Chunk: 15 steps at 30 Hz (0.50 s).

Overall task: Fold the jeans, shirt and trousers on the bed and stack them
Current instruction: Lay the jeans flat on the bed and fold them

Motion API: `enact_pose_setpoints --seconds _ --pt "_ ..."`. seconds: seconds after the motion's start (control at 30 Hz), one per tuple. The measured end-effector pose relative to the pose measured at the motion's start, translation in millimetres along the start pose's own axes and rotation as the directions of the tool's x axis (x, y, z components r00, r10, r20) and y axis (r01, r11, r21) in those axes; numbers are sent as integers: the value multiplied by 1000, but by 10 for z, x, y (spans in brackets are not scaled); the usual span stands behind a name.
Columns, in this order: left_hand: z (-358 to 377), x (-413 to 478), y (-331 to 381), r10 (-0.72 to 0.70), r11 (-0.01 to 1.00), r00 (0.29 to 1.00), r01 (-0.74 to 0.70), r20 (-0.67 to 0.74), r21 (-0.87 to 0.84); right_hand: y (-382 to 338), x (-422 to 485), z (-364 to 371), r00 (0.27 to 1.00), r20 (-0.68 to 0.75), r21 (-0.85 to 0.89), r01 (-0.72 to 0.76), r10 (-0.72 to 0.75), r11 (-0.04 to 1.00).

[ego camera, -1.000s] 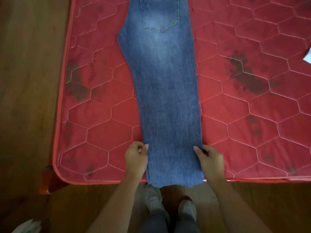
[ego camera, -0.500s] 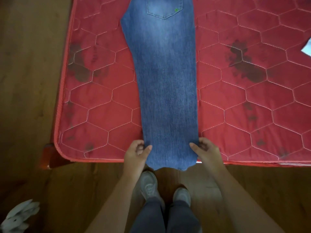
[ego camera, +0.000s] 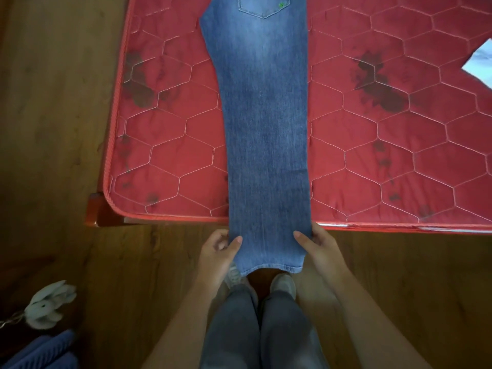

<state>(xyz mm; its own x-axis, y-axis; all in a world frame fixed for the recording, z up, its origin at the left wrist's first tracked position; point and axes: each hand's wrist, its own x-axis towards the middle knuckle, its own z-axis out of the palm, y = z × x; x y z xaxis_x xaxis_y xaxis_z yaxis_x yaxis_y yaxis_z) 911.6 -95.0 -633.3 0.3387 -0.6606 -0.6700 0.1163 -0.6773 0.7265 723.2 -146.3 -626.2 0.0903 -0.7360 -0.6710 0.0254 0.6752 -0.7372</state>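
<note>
Jeans (ego camera: 266,115), one pair, lie lengthwise down the middle of the one red quilted mattress (ego camera: 173,155), showing as a single long strip of faded blue denim. The strip is paler toward the far end, where one back pocket (ego camera: 263,6) with a small green mark shows. The near hem hangs past the mattress's near edge, over the wooden floor (ego camera: 53,129).

Two hands hold that end. The left hand (ego camera: 218,254) pinches the left edge, thumb on top and fingers curled beneath. The right hand (ego camera: 322,249) grips the right edge the same way.

One pale cloth (ego camera: 479,62) lies at the far right. One white plush rabbit (ego camera: 46,306) sits on the floor at near left.
</note>
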Motion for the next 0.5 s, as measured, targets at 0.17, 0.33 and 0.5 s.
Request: enact_pose_setpoints --seconds 0.17,0.33,0.5 --pt "-32 -337 -78 -26 999 1000 26 -8 31 47 -327 -68 999 -16 -81 -53 52 995" --pt "-29 -625 -149 -63 996 996 68 -68 63 118 -635 -96 996 -75 -141 -59 49 988" --pt "-32 -809 -177 -114 993 983 113 -144 -17 187 -845 -37 983 -105 -54 -155 149 986"
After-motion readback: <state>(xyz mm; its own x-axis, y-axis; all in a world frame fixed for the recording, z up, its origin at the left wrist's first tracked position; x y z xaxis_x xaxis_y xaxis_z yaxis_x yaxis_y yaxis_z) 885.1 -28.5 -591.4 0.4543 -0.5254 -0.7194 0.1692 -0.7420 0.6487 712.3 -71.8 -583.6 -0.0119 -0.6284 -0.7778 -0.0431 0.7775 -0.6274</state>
